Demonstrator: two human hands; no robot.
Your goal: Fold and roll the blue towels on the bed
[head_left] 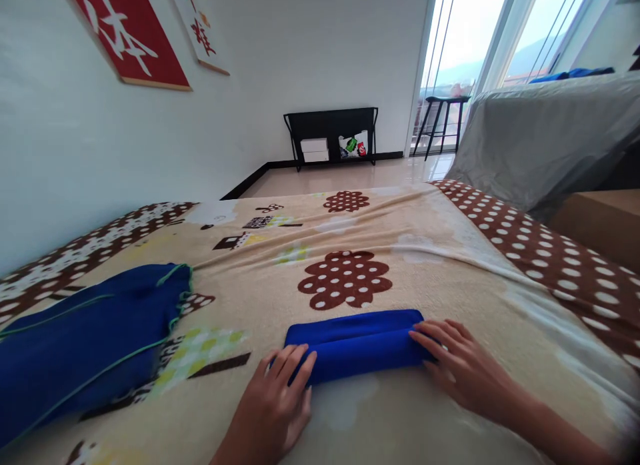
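A bright blue cloth (363, 355), folded into a long narrow strip, lies on the patterned blanket (270, 285) in front of me. At its left end, the fingers of my left hand (280, 395) curl over the fabric, with the thumb at the near edge. My right hand (455, 362) grips the right end, its fingertips on top and the thumb low at the near corner. Part of each end is hidden under my fingers. Off to the left rests a larger dark blue cloth (100, 338) with green edging, apart from both hands.
The blanket has brown polka-dot borders (545, 258). Beyond it, a black rack (330, 126) against the wall holds white boxes (315, 150) and a printed bag (354, 145). At right are a sheet-covered piece of furniture (555, 132), a cardboard box (600, 218) and a black stool (445, 115).
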